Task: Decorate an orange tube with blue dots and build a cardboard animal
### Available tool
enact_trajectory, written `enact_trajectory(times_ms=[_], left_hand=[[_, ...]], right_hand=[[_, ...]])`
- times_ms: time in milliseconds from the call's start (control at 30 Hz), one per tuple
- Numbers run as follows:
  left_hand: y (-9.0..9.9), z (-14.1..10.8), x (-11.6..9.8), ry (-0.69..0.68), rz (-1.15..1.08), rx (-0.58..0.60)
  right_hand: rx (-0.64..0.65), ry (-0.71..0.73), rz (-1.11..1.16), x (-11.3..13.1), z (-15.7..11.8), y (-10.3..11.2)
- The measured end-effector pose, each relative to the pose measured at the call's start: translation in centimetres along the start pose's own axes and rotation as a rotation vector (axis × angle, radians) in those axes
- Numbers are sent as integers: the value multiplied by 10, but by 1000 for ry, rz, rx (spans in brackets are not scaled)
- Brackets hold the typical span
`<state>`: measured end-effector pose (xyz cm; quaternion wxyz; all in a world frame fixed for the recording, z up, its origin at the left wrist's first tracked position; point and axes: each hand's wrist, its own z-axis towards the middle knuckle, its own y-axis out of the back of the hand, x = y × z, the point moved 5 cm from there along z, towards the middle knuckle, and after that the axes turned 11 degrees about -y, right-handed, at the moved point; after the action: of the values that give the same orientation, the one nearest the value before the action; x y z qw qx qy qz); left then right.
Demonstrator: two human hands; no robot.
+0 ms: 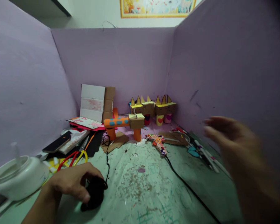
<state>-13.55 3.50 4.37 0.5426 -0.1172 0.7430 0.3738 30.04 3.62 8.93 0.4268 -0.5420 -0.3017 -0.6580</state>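
My left hand (78, 182) is closed round a ball of black yarn (94, 193) near the front of the table. A black strand runs from the ball up to an orange tube figure with blue spots (118, 122), whose cardboard box head (137, 122) sits at its right end. My right hand (226, 137) is raised at the right, blurred, fingers bent with a gap between thumb and fingertips; nothing shows between them. Between the hands lies a patterned glue gun (160, 145) with a black cord.
A white pot (21, 177) stands at the left, beside red-handled scissors (68, 159) and yellow-handled ones. Behind are a folded white cardboard (92, 101) and several box-headed figures (165, 109). Pens (206, 157) lie along the right purple wall (224, 62).
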Motion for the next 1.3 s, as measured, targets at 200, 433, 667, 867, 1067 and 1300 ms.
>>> enact_trajectory(times_ms=[200,433,667,867,1067,1300], left_hand=[[21,6,0,47,316,-107],[82,32,-8,103,214,-883],[99,93,25,93,185,-1021],[102,116,53,35,205,-1033],[103,123,63,82,273,-1088],[117,133,50,-7,204,-1074]], right_hand=[[368,-261,20,-46,28,-139],[417,-327,-29,-94,59,-195],[321,-302,-126,-108,55,-217],[282,-221,-171,-114,51,-223],[200,-165,-188,-114,47,-226],[125,-123,-196,-97,29,-217]])
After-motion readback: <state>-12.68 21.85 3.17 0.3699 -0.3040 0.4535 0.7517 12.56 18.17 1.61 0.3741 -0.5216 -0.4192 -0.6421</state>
